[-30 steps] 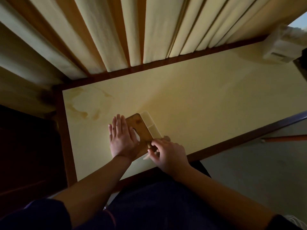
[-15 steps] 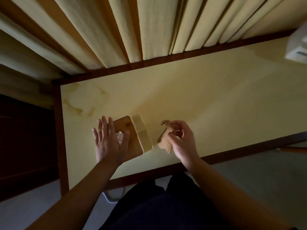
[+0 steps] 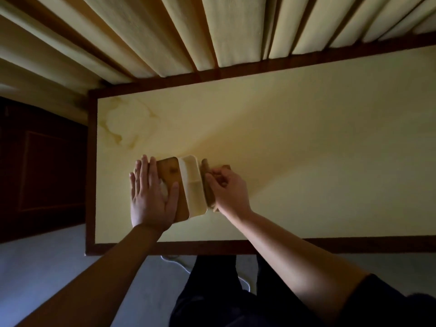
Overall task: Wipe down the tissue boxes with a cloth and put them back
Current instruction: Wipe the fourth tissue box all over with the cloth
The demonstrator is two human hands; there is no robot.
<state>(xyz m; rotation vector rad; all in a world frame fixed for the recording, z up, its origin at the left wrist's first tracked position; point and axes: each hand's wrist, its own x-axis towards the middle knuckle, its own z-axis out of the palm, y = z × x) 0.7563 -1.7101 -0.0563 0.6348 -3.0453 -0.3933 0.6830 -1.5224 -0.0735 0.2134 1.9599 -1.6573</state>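
Right hand [image 3: 230, 187] returned from table, now pinching cloth [image 3: 208, 185] against tissue box [image 3: 186, 187] right side. Left hand [image 3: 151, 197] flat, fingers straight, steadying lid. Advice: wipe full length, keep box pinned.

Head view, steeply down, close

Domestic room, likely a bedroom or hotel-type room; dim light. Long pleated cream curtains [image 3: 212, 31] hang right behind a pale worktop [image 3: 295, 142] framed in dark wood. Water-ring stains [image 3: 122, 128] mark its far left corner. Dark wooden panelled furniture [image 3: 44, 166] stands just left of it. Grey floor [image 3: 42, 263] below, with a white cable [image 3: 179, 263] trailing under the near edge.
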